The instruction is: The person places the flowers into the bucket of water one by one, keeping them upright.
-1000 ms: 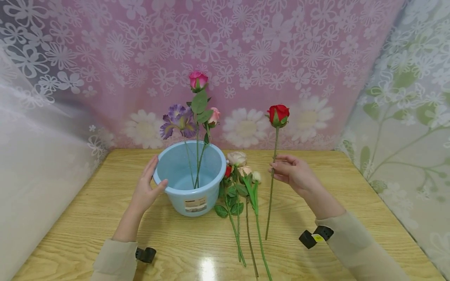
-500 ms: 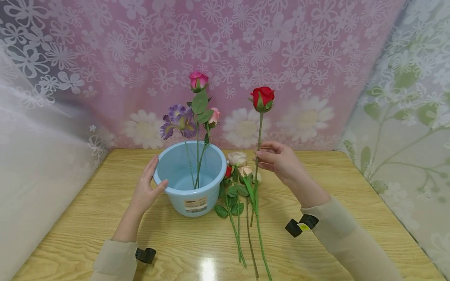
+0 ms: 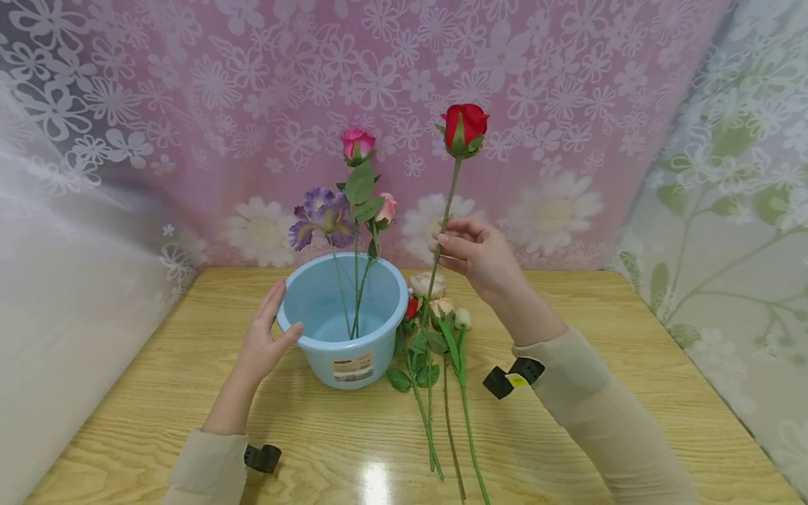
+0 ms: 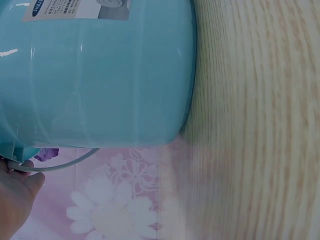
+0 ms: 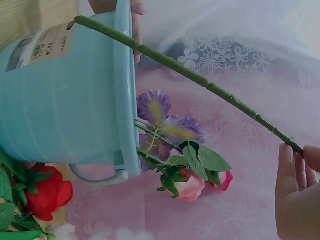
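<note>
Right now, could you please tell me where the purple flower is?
In the head view, the purple flower stands in the blue bucket, to the left of the bright pink rose and the light pink rose.

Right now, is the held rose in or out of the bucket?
The rose is out: the head view shows its stem beside the bucket.

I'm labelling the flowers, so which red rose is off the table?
The raised red rose, held in the right hand; the other red rose lies beside the blue bucket.
</note>
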A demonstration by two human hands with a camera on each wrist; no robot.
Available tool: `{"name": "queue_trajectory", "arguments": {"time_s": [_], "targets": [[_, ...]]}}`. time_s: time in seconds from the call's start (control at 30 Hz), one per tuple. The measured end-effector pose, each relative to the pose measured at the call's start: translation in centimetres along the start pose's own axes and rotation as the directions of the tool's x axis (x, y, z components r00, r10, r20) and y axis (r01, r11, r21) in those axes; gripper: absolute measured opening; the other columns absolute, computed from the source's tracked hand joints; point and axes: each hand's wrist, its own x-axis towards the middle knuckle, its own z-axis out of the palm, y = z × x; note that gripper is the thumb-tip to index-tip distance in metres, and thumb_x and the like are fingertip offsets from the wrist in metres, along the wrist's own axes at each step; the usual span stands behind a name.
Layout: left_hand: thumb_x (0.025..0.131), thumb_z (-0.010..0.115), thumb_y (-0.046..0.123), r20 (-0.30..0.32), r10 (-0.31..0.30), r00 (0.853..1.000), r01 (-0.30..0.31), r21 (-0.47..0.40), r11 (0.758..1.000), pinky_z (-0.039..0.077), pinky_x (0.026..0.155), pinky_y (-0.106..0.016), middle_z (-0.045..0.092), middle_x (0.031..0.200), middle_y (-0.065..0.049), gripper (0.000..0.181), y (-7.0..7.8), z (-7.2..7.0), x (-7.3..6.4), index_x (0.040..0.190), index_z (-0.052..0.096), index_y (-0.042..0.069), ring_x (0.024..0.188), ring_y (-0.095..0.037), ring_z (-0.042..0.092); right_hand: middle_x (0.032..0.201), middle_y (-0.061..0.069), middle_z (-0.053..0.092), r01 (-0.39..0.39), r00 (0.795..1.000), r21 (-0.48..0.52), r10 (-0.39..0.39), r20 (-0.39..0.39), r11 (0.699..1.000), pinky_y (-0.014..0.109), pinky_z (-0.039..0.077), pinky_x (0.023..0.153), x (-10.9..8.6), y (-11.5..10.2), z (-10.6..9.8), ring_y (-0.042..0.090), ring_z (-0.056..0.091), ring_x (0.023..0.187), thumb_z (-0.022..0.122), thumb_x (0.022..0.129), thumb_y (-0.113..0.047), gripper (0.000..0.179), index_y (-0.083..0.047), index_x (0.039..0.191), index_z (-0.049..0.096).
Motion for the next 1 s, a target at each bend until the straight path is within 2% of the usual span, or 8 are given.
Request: {"name": "queue_trajectory", "arguments": {"time_s": [0.2,0.3,0.43,0.53,0.67,0.8,1.0], "targets": [[0.076,0.06,0.008,0.002,0.001,1.0,-0.001,-0.003,1.0,0.025,0.099,-0.05,0.02,0.142,-0.02,0.071,0.3,0.0,0.0,0.136,0.026,-0.006,0.127,-0.037,0.02,0.089,0.008,0.054,0.058,0.998,0.057,-0.056,-0.036,0.997,0.026,0.052,0.069,1.0,-0.3,1.2,0.018,0.061,0.078,0.053,0.085,0.002,0.015,0.0,0.1,0.05],[0.075,0.058,0.005,0.003,0.001,1.0,-0.001,-0.008,1.0,0.024,0.098,-0.052,0.02,0.139,-0.027,0.069,1.9,-0.2,0.0,0.133,0.025,-0.012,0.125,-0.042,0.02,0.089,0.009,0.055,0.088,0.995,0.067,-0.084,-0.06,0.994,0.027,0.051,0.07,1.6,-0.3,1.8,0.019,0.061,0.078,0.054,0.084,0.002,0.014,-0.001,0.098,0.051],[0.077,0.059,0.007,0.01,0.004,1.0,-0.004,-0.014,1.0,0.024,0.098,-0.052,0.019,0.14,-0.026,0.069,1.6,-0.2,0.0,0.134,0.025,-0.01,0.126,-0.041,0.02,0.089,0.01,0.056,0.133,0.989,0.085,-0.127,-0.073,0.988,0.027,0.052,0.07,2.4,-0.2,2.8,0.017,0.06,0.075,0.053,0.084,0.004,0.013,-0.001,0.096,0.053],[0.078,0.061,0.012,0.017,0.005,1.0,-0.005,-0.013,1.0,0.024,0.099,-0.05,0.018,0.143,-0.019,0.071,0.0,-0.1,0.1,0.137,0.025,-0.004,0.128,-0.036,0.019,0.086,0.009,0.057,0.151,0.987,0.123,-0.143,-0.072,0.981,0.027,0.052,0.068,2.9,0.1,3.6,0.016,0.061,0.072,0.051,0.085,0.006,0.012,-0.002,0.093,0.053],[0.078,0.062,0.015,0.024,0.002,1.0,-0.002,0.001,1.0,0.024,0.099,-0.05,0.018,0.143,-0.017,0.072,0.1,-0.1,0.1,0.137,0.025,-0.004,0.128,-0.035,0.019,0.083,0.006,0.057,0.142,0.988,0.136,-0.133,-0.074,0.98,0.025,0.051,0.066,3.7,0.7,4.4,0.017,0.06,0.072,0.051,0.085,0.006,0.012,-0.005,0.09,0.052],[0.078,0.062,0.015,0.026,-0.001,1.0,0.001,0.024,1.0,0.025,0.099,-0.051,0.018,0.143,-0.016,0.071,0.1,-0.1,0.0,0.136,0.025,-0.005,0.128,-0.035,0.019,0.083,0.006,0.057,0.113,0.99,0.085,-0.105,-0.091,0.99,0.028,0.051,0.07,4.3,1.6,5.1,0.017,0.06,0.073,0.055,0.083,0.003,0.012,-0.005,0.092,0.055],[0.078,0.062,0.017,0.019,-0.006,1.0,0.005,0.025,1.0,0.024,0.099,-0.05,0.019,0.143,-0.016,0.072,0.0,-0.2,0.0,0.136,0.026,-0.004,0.128,-0.035,0.02,0.084,0.006,0.059,0.075,0.996,-0.013,-0.075,-0.043,0.997,0.038,0.049,0.078,4.9,3.7,5.8,0.016,0.061,0.074,0.056,0.083,0.002,0.02,0.003,0.102,0.054]]}}
